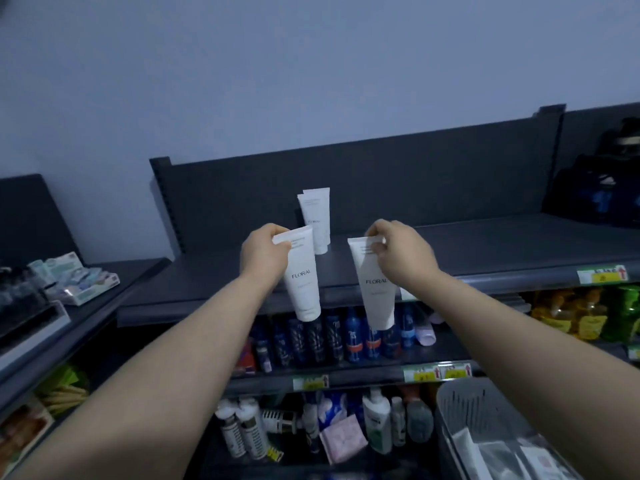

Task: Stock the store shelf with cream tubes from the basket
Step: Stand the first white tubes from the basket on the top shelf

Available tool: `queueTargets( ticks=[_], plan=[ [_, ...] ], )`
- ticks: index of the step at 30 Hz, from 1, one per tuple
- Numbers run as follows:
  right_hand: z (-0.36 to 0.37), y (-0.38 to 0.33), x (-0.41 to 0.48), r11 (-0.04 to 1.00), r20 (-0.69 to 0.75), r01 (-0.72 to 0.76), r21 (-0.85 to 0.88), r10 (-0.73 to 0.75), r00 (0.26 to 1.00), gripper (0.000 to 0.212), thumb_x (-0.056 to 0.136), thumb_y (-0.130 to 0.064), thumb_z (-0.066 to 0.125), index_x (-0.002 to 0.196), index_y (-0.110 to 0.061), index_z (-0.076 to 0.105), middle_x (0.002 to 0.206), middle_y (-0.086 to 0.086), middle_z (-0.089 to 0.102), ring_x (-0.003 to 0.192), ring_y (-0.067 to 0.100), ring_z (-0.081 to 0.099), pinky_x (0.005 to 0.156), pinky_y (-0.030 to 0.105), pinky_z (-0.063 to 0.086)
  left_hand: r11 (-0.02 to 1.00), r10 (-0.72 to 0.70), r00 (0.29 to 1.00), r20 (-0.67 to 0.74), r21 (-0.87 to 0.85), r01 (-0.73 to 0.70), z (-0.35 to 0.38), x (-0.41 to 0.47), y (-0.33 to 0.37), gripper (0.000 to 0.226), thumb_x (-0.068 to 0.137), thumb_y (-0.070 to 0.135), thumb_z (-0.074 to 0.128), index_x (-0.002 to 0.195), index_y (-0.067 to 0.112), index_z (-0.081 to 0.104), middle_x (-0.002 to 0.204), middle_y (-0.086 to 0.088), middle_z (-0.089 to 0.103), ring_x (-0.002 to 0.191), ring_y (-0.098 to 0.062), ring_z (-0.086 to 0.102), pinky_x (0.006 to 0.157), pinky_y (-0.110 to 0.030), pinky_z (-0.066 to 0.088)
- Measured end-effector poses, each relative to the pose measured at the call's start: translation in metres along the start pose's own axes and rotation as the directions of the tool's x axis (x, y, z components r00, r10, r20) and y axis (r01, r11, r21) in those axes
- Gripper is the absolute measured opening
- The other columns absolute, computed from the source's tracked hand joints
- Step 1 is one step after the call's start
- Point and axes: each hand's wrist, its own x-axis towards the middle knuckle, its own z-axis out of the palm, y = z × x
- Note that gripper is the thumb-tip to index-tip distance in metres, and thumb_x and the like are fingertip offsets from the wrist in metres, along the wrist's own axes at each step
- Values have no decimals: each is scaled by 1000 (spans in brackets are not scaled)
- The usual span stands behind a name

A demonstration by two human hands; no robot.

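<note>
At the far left we see a neighbouring shelf (pixel 138 271) carrying pale boxes (pixel 74 282). Moving inward, the left hand (pixel 265 252) is raised before the top shelf (pixel 485 244). Its fingers (pixel 282 249) are curled round the flat crimped end of a white cream tube (pixel 303 275) marked FLORAL. This tube hangs cap-down and a little tilted, its lower end in front of the shelf's front edge.

Just behind it, two standing tubes (pixel 317 216) rest cap-down on the top shelf, one close behind the other, near the dark back panel (pixel 381 181).

To their right, the right hand (pixel 401 252) pinches the crimped end of a second tube (pixel 375 289) between thumb and fingertips (pixel 379 249). It also hangs cap-down in the air (same FLORAL lettering). The two held tubes are near each other but apart.

Below them a row of dark blue bottles (pixel 353 334) fills the second shelf. Further right, a green-and-yellow price tag (pixel 602 274) sits on the top shelf's front rail, with yellow and green packs (pixel 588 313) beneath it.

At the lower right stands the grey slotted basket (pixel 485 410), holding pale flat packets. We cannot tell whether more tubes lie in it.
</note>
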Motion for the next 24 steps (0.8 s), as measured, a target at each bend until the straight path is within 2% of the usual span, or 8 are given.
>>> queueTargets(
  ticks=[2,6,9,14,17,19,21,24],
  plan=[
    [1,-1,22,1000,-28,-1,16,2,1000,27,87,-7,46,103,-26,55,96,-4,51,99,23,51,67,33,38,1000,21,1000,-18,-18,-21,6,24,7,24,83,7,50,89,26,63,92,9,64,84,-14,60,63,-24,46],
    [5,4,69,999,-56,15,43,-12,998,25,88,-9,46,104,-25,55,97,-4,50,98,23,52,67,34,41,999,49,999,-13,-11,-50,25,73,18,23,83,7,49,87,25,64,86,14,62,85,-15,61,74,-32,53],
    [11,11,100,998,-47,14,56,-11,999,25,88,-9,44,102,-26,56,94,-6,48,95,22,52,66,33,41,1000,29,1000,4,-9,-29,44,106,21,25,83,7,47,87,25,63,85,15,60,85,-18,62,74,-36,56],
    [29,29,133,997,26,17,71,-19,999,23,87,-9,44,95,-28,55,92,-5,51,93,20,52,68,34,43,1000,-17,999,47,12,17,75,149,13,28,85,5,42,90,22,64,100,5,64,88,-19,60,72,-31,52],
    [40,39,144,997,36,5,82,-8,999,22,88,-10,44,96,-27,56,93,-6,52,92,19,51,69,34,43,999,-33,996,89,-17,35,90,164,3,30,87,4,40,91,21,64,104,3,64,89,-20,60,72,-31,54],
    [45,44,150,996,35,-13,92,10,999,22,89,-10,44,97,-27,56,95,-5,54,93,19,52,72,35,45,999,-28,991,132,-17,30,99,172,-3,30,88,3,40,96,19,64,108,1,64,92,-20,60,69,-27,49],
    [50,45,155,994,50,-33,108,28,998,23,89,-10,44,97,-28,56,99,-4,56,95,19,53,76,36,47,999,-34,984,173,-10,37,106,180,-8,32,89,4,40,102,18,66,115,-1,63,98,-21,60,74,-26,45],
    [57,42,159,989,76,-50,140,40,996,24,89,-9,43,92,-30,54,101,-3,58,95,19,54,78,37,48,998,-40,977,209,-29,48,112,186,-15,32,90,5,40,99,22,65,118,-1,63,102,-22,60,77,-29,48]
  ],
)
